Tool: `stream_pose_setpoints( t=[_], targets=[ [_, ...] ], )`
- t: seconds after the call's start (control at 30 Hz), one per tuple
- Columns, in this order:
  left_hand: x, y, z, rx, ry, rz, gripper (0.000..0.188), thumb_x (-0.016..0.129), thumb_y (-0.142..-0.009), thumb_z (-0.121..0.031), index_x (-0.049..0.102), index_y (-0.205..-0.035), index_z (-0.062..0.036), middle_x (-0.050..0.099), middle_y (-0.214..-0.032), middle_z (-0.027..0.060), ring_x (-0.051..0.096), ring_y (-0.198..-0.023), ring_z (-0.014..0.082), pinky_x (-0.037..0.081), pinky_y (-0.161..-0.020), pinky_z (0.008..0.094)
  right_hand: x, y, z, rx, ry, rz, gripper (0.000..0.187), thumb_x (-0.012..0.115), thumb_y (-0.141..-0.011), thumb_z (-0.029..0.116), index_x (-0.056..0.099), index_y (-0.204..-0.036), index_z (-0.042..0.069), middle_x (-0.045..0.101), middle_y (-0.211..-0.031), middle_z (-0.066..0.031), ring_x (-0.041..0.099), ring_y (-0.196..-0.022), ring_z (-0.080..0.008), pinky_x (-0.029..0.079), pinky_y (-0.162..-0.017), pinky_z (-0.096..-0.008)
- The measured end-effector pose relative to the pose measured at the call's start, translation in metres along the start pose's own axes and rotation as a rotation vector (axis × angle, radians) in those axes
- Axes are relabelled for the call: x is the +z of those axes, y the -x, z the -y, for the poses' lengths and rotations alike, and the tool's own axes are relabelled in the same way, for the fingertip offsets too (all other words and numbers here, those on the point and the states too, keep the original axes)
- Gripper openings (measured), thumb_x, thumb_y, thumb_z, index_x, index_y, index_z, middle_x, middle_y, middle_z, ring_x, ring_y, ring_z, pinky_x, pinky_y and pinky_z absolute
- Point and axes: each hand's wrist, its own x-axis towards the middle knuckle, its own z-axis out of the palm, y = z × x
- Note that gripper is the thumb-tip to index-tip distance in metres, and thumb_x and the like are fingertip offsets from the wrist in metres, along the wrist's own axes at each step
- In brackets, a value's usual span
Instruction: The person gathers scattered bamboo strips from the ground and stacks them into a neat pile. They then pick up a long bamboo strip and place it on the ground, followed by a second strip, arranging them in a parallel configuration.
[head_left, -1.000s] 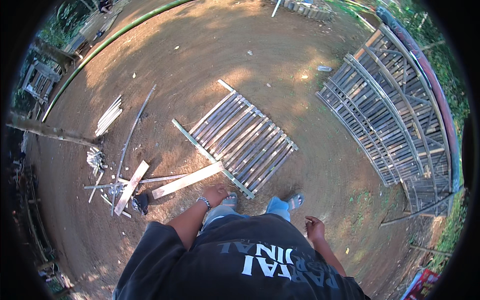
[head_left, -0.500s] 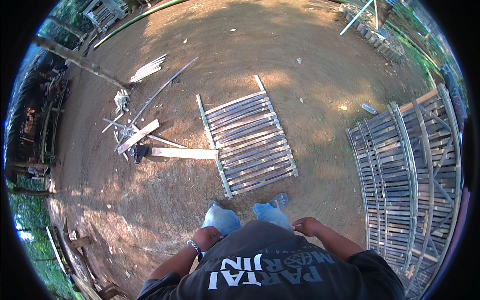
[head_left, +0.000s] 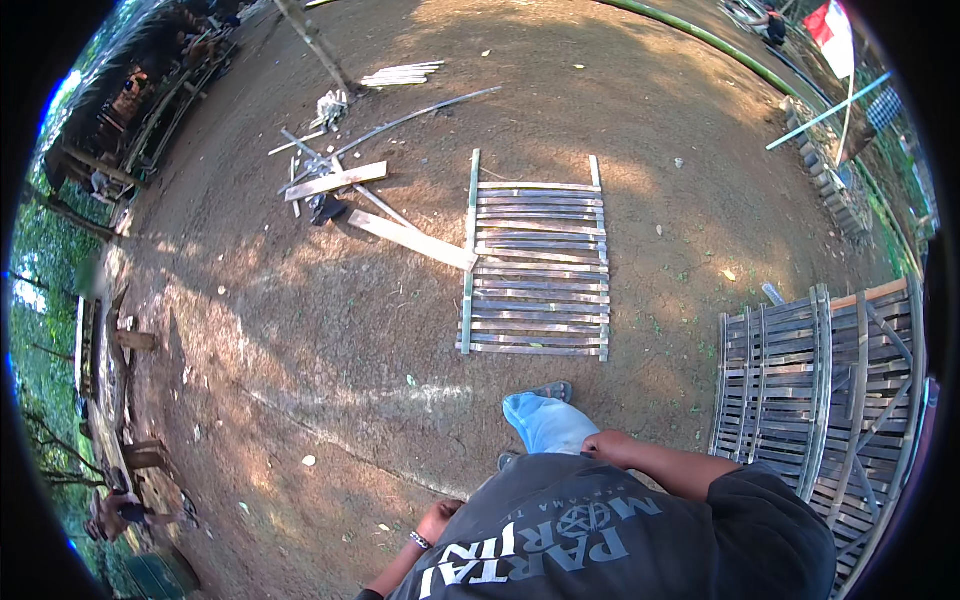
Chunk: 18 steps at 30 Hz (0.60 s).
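My left hand [head_left: 437,520] is low at my waist, beside the edge of my black shirt [head_left: 570,530]. The shirt hides its fingers. At the other side of my waist my right hand [head_left: 605,447] is closed against the top of my light blue jeans [head_left: 555,425]. What it grips, if anything, is hidden. On the ground in front of my feet lies a slatted bamboo panel [head_left: 540,295], with many cross strips on two long side rails. A flat wooden plank [head_left: 415,238] reaches from the left to the panel's left rail.
A large bamboo lattice [head_left: 765,400] stands to my right. At the far left are a second plank [head_left: 335,180], a dark bag [head_left: 325,208], a long thin pole [head_left: 430,108] and a pile of pale strips [head_left: 402,74]. A post [head_left: 315,42] rises behind them.
My view has turned left, so the panel now looks straighter and the lattice sits lower. My left hand has moved down and back beside my waist. My legs have shifted with a step.
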Motion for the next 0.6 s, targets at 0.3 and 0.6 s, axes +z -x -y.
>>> stream_pose_setpoints(
  t=[0.3,0.6],
  targets=[
    [0.06,0.08,0.092,-0.088,0.27,0.093,0.027,0.068,-0.091,-0.017,0.067,-0.109,0.0026,0.072,-0.097,0.0023,0.062,-0.088,0.0082,0.051,-0.08,0.0263,0.037,0.038,-0.045,0.013,-0.167,0.542,0.032,0.059,-0.098,0.033,0.069,-0.111,0.006,0.071,-0.105,-0.0027,0.061,-0.098,-0.013,0.047,-0.091,-0.0328],
    [0.078,-0.054,0.142,-0.155,-0.024,0.176,0.039,0.062,-0.093,-0.031,0.06,-0.124,-0.0066,0.061,-0.122,0.0127,0.057,-0.106,0.0248,0.05,-0.085,0.0371,0.025,0.023,-0.096,0.129,-0.398,0.639,0.024,0.063,-0.094,0.029,0.068,-0.105,0.008,0.066,-0.097,0.0027,0.057,-0.087,-0.0086,0.048,-0.076,-0.0302]
  ],
)
